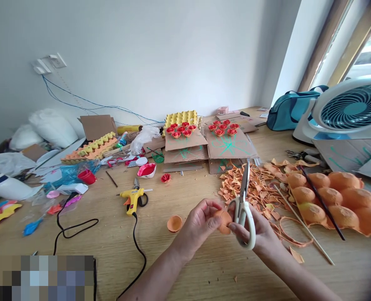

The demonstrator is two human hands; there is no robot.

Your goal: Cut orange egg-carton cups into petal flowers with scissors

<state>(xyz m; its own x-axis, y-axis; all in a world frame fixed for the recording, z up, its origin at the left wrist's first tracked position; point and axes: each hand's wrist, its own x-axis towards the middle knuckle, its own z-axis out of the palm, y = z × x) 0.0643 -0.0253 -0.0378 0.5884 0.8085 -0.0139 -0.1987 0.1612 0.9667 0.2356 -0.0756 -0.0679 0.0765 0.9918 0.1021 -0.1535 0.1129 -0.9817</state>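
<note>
Between the fingertips of my left hand (200, 223) is an orange egg-carton cup piece (224, 221). My right hand (260, 230) holds white-handled scissors (244, 200), blades pointing away from me, while its thumb touches the same piece. Just left of my left hand another orange carton cup (174, 224) sits on the table. Beyond my right hand lies a heap of orange carton scraps (251, 184). Farther left, a yellow hot glue gun (131, 200) rests on its side near a single red paper flower (165, 178).
At right stand an orange egg carton (332, 194) with a dark stick across it, a thin wooden stick (304, 225) and a white fan (354, 108). Cardboard pieces (231, 146) bearing red flowers are at the back. The glue gun's black cord (141, 251) runs toward me.
</note>
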